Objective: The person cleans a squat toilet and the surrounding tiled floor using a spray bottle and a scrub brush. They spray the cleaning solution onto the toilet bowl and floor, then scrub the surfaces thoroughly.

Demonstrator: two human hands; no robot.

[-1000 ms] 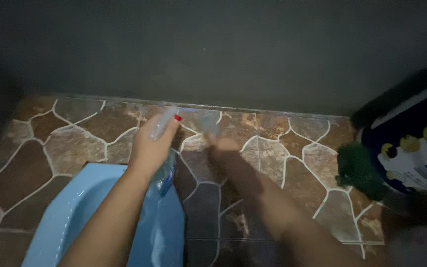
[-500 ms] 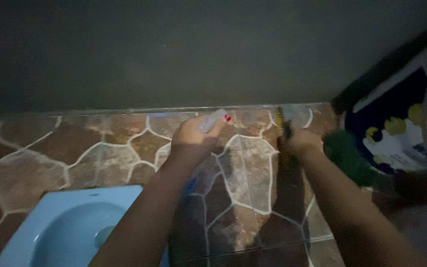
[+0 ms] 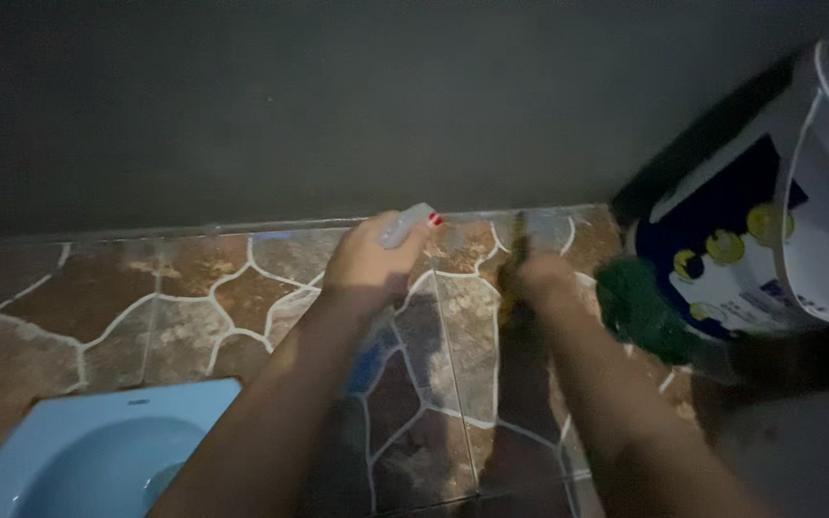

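Note:
My left hand (image 3: 368, 264) is wrapped around a clear spray bottle (image 3: 405, 226), a red-nailed finger resting on its top; the bottle's blue lower part (image 3: 368, 360) shows under my wrist. My right hand (image 3: 539, 278) grips a dark, yellowish brush-like tool (image 3: 518, 249) held against the stone-pattern floor tiles (image 3: 194, 307) near the base of the dark wall (image 3: 357, 105). The tool is blurred, so its exact kind is unclear. Both hands sit close together over the tiles.
A light blue squat toilet pan (image 3: 79, 451) lies at the lower left. A white and dark blue bucket (image 3: 779, 240) with yellow spots stands at the right, with a dark green object (image 3: 640, 312) beside it.
The view has shifted right: the blue pan slid to the lower left and the bucket grew larger. My right hand took hold of the tool and moved slightly left along the tiles.

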